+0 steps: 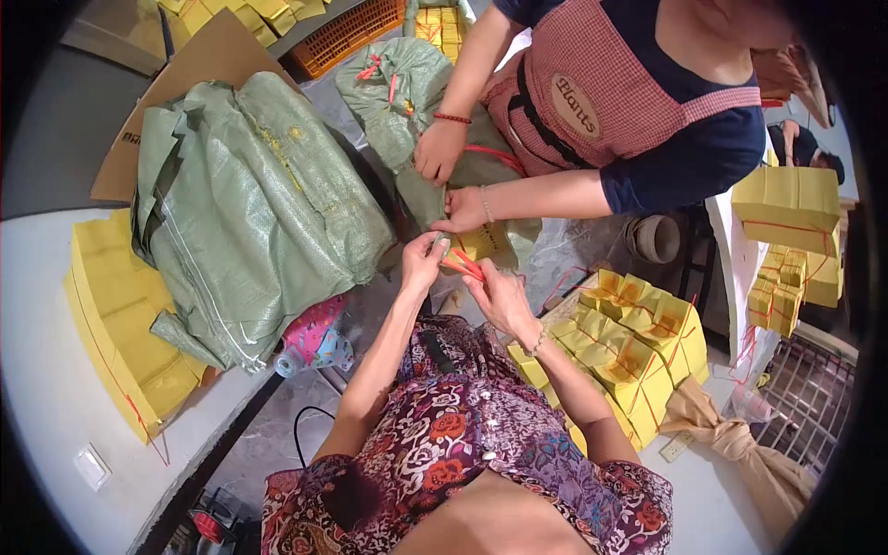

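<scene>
My left hand (421, 263) pinches the edge of a green woven sack (525, 236) that stands open in front of me. In my closed right hand (504, 298) is a bunch of red-orange plastic twine (462, 263), its end close to my left fingertips. Inside the sack's mouth, yellow paper bundles (483, 242) show in part. Across from me, a person in a checked apron grips the same sack with both hands, one hand (440, 151) higher up and the other hand (464, 209) beside mine.
On the left, a large filled green sack (268, 213) lies against yellow paper bundles (139, 314) on a white table (55, 462). A tied sack (393, 83) stands behind. More stacked bundles (638, 342) sit at my right, near a brown cloth (717, 416). An orange crate (347, 39) is at the back.
</scene>
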Available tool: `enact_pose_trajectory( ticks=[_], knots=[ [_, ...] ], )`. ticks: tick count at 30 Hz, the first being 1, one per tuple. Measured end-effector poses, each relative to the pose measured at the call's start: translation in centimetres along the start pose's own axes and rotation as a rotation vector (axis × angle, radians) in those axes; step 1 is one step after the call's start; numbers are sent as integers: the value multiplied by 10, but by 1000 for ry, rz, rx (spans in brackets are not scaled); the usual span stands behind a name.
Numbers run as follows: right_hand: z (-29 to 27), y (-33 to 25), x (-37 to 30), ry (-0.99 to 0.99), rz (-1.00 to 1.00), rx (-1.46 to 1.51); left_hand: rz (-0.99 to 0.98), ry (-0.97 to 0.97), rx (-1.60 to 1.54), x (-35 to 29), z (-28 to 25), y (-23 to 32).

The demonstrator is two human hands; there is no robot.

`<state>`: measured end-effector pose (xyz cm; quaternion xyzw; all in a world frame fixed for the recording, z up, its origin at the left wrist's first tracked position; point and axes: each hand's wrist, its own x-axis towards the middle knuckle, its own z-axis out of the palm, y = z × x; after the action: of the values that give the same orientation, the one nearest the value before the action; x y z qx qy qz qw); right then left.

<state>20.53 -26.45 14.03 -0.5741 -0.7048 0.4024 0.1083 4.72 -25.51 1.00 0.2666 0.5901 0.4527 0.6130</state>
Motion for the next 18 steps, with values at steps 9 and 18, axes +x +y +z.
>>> enact_pose_trajectory(
  ticks=[9,18],
  knots=[
    [-37,0,7,-89,-68,-92,-47,-38,94,3,-2,3],
    [-37,-3,19,-129,-84,-185,-12,19,-5,-16,15,14]
  ],
)
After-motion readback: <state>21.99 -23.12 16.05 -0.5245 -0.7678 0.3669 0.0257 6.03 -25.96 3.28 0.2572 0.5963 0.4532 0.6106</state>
